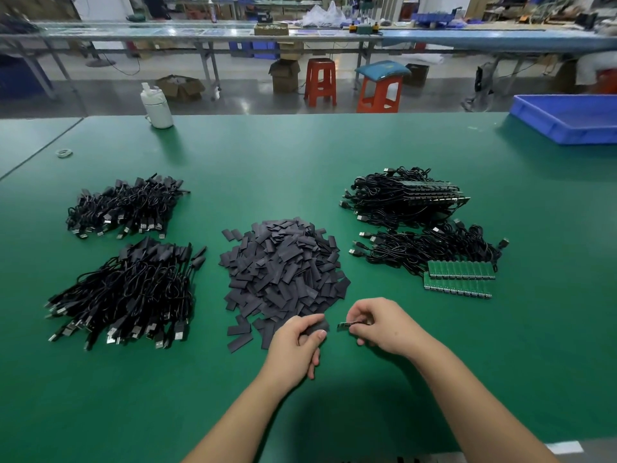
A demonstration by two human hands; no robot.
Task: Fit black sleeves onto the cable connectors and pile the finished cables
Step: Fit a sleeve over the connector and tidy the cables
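Just in front of the person, over the green table (334,155), the left hand (297,345) pinches one black sleeve (319,326) between thumb and curled fingers. Close to its right, not touching, the right hand (380,325) grips a connector (347,326), its tip pointing at the sleeve. Beyond both hands lies the heap of loose sleeves (283,265). Left of the hands sit two piles of finished cables (123,295); to the right, beyond the right hand, bare cables with green boards (457,277).

Four cable piles (128,205), one sleeve heap (283,272), two stools (320,81)
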